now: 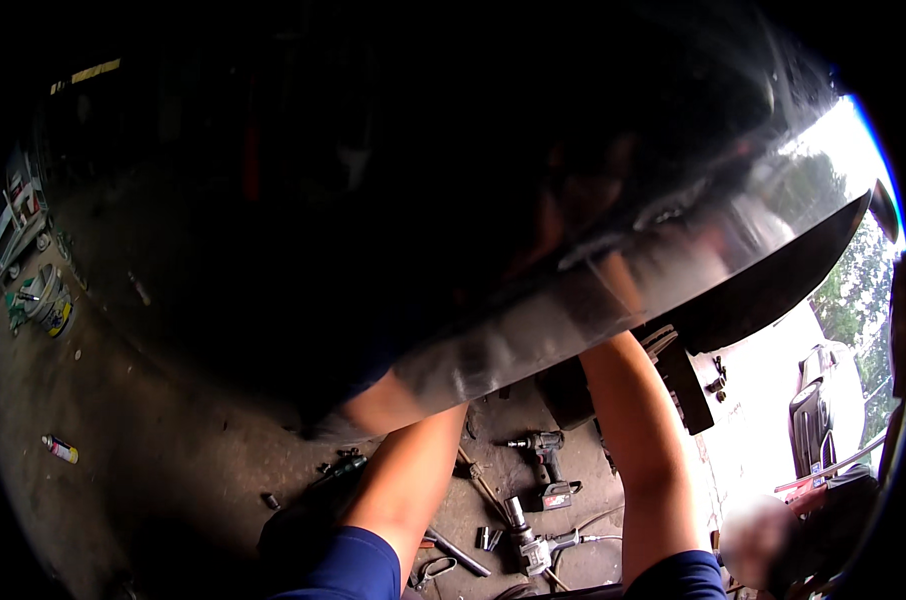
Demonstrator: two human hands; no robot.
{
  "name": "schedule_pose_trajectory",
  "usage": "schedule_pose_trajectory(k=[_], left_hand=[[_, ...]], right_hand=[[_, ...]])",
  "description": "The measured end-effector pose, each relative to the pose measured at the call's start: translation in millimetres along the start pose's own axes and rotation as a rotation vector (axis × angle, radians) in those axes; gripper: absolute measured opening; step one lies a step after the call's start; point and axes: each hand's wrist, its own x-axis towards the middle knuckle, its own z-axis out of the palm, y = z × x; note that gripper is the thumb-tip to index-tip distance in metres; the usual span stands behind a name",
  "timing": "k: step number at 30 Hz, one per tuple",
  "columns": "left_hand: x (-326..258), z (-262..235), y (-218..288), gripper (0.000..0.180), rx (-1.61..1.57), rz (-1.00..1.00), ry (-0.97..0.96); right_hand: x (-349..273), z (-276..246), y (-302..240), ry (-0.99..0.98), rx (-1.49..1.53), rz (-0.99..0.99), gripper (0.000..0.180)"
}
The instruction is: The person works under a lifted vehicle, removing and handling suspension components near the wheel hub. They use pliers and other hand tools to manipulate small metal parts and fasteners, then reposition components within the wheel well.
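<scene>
The work in hand looks like reaching up behind a dark, glossy vehicle panel (533, 345) from below its lower edge. The panel fills most of the upper view, its edge running from lower left up to the right, with blurred reflections of the arms along its shiny band. The left forearm (423, 460) passes out of sight behind that edge near the middle; the right forearm (643, 420) does the same farther right, beside a dark block-shaped part (693, 395) hanging under the panel. Both hands are hidden there — I cannot tell whether they are spread, closed or holding anything, and the view is too dark to say exactly what they touch.

Judging by the posture, this is a step done largely by feel, and the next move calls for a steady placement of the fingers behind the edge, with the wrists kept from scraping along it. If a tool is wanted, one arm must first come down — a cordless driver (547, 465) lies on the floor (203, 430) between the forearms, with a metal air wrench (533, 550) carrying a long socket just below it, near a dark bar (460, 552). An aerosol can (60, 449) lies well apart on the left.
</scene>
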Motion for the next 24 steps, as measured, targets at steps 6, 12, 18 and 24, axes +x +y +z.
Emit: schedule_pose_trajectory(k=[6,12,18,24], left_hand=[[2,-36,20,0.047,0.051,-0.098,0.075],[15,-29,32,0.044,0.136,-0.108,0.128],[29,-30,35,0.040,0.144,-0.127,0.112],[24,-29,27,0.037,0.136,-0.144,0.111]], right_hand=[[54,-91,-78,0.019,0.218,0.035,0.046],[73,-213,-129,-0.191,0.396,0.074,0.049],[75,-235,-134,-0.223,0.421,0.132,0.050],[55,-152,-96,-0.021,0.453,0.210,0.038]])
